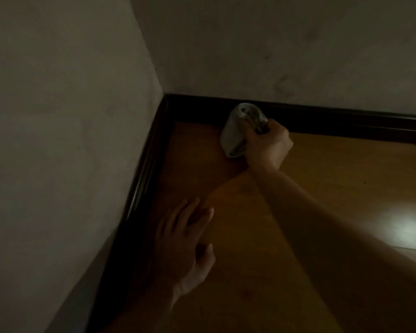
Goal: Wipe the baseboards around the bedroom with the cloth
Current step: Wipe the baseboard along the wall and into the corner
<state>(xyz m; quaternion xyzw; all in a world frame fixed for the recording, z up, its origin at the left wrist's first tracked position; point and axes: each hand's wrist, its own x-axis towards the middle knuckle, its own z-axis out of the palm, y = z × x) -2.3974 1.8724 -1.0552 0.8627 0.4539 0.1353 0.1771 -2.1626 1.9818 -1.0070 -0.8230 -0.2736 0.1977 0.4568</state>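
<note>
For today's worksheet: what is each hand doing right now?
Left hand: open, flat on the floor.
Right hand: grips the cloth at the baseboard.

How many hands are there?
2. The right hand grips the cloth at the far baseboard; the left hand rests flat on the floor near the corner.

The left hand (185, 239) and right hand (268, 145) are bare; so are both forearms (322, 224).

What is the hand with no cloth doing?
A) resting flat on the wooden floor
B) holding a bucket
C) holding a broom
A: the left hand lies open, fingers spread, on the wooden floor, while the right hand grips the cloth at the baseboard.
</note>
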